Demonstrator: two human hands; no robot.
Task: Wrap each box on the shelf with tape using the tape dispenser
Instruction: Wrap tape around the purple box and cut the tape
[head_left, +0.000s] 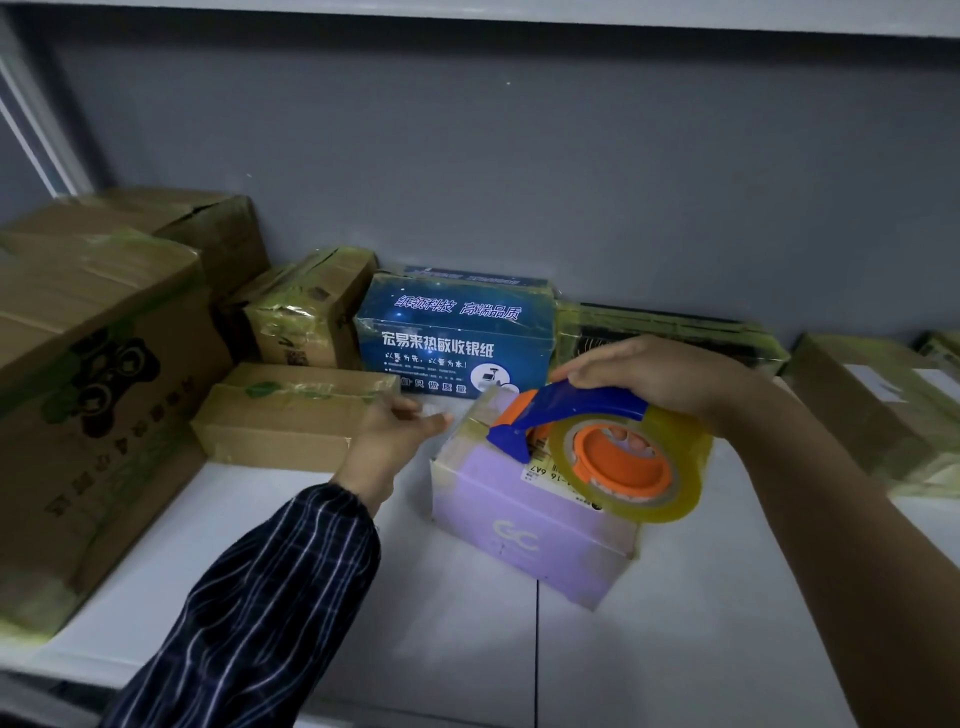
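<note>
I am holding the dispenser (566, 410) in my right hand (660, 376) — the fingers are curling over its blue handle and into the orange core of the roll (680, 488), a full closed grip. Its nose is lying on top of the purple box (519, 535), which is standing on the white shelf (311, 545) before the blue box (452, 338). My left hand (395, 431) is hanging just beside the far left corner of the purple box, fingers nearly straight, holding nothing; whether they are touching it I cannot tell. I am judging the purple box as light, stiff cardboard with a glossy, slippery skin — it will probably be sliding when tape pulls, so I should be pressing on its edge or side wall.
</note>
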